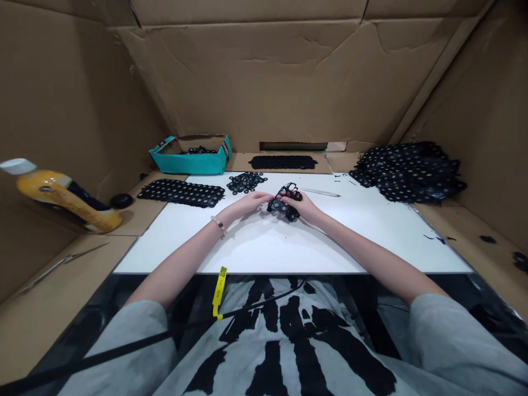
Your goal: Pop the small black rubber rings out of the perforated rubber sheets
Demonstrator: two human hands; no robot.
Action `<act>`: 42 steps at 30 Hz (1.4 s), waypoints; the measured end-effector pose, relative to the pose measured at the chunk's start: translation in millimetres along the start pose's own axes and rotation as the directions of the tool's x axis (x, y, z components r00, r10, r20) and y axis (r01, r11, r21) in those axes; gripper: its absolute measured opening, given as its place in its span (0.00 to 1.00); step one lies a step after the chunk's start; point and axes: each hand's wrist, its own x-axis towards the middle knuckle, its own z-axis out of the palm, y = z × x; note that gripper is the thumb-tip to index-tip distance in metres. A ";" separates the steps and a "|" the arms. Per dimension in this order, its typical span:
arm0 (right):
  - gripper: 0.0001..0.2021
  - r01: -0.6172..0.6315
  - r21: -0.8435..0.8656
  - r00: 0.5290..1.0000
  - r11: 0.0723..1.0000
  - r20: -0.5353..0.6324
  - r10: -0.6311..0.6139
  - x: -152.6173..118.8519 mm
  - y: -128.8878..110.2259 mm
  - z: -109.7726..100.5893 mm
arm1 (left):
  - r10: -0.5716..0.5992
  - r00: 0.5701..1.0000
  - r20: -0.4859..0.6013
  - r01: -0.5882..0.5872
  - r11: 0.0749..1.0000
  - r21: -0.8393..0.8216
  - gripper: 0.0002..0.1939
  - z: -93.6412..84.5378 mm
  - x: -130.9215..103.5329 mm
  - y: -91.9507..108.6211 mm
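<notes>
Over the middle of the white board, my left hand [252, 204] and my right hand [306, 207] meet at a crumpled piece of black dotted sheet [284, 209]. My left fingertips pinch its left edge. The right fingers are closed on its other side, where thin black loops stick up; my fingers partly hide the piece. Just beyond my left hand lies a pile of small black rings [246, 182]. A flat black sheet with pale dots [181, 192] rests to the left. Behind my right hand is a thin, pale pointed tool [322, 192], its exact kind unclear.
A teal box [190, 163] with black rings inside stands at the back left. Stacked dotted sheets [412, 170] lie at right, and a black strip [283, 162] at the back. At left are a yellow bottle [66, 198] and scissors [68, 258]. Cardboard walls [256, 77] surround the white board [264, 247].
</notes>
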 end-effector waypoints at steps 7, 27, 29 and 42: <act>0.11 -0.159 0.274 0.983 0.948 -0.043 0.177 2.1 -7.1 1.4 | -0.043 0.999 0.027 0.046 0.990 -0.135 0.27 9.0 -3.1 2.7; 0.20 -0.071 -0.202 0.995 0.977 -0.077 0.056 -0.3 -4.6 1.4 | 0.058 0.954 -0.295 -0.079 0.995 -0.056 0.10 27.9 0.1 2.3; 0.19 -0.074 -0.272 0.994 0.959 -0.099 0.049 1.1 -1.6 0.4 | 0.086 0.953 -0.290 -0.090 0.996 -0.001 0.11 28.7 2.1 1.0; 0.12 -0.276 -0.155 0.952 0.949 -0.181 0.247 1.5 -3.2 -2.9 | 0.098 0.633 -0.768 0.170 0.950 0.262 0.12 -85.8 19.6 -51.9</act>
